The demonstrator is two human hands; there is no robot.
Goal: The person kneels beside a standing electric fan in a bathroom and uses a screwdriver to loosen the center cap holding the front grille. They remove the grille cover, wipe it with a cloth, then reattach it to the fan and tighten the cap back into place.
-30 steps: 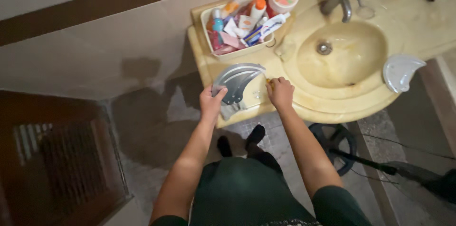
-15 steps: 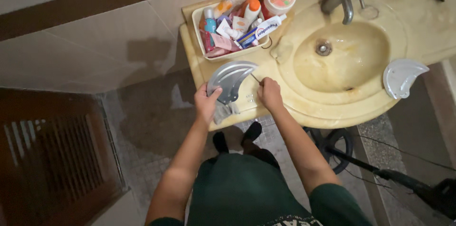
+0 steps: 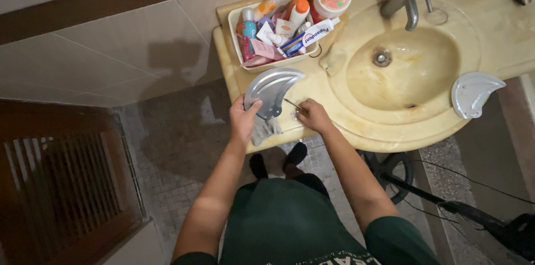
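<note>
We pin the curved grey metal fan blade (image 3: 271, 91) on the yellow marble surface (image 3: 312, 84) with left hand (image 3: 243, 120) clamped on its edge; right hand (image 3: 314, 116) pinches a thin metal tool (image 3: 293, 103) beside it. Best keep the blade flat, the tool steady.

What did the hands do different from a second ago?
The left hand slid from the top of the grey fan blade to its lower left edge and holds it there. The right hand came off the blade and now pinches a thin screwdriver pointed at it. The blade, the cloth beneath it, the toiletry basket and the second blade stayed put.
</note>
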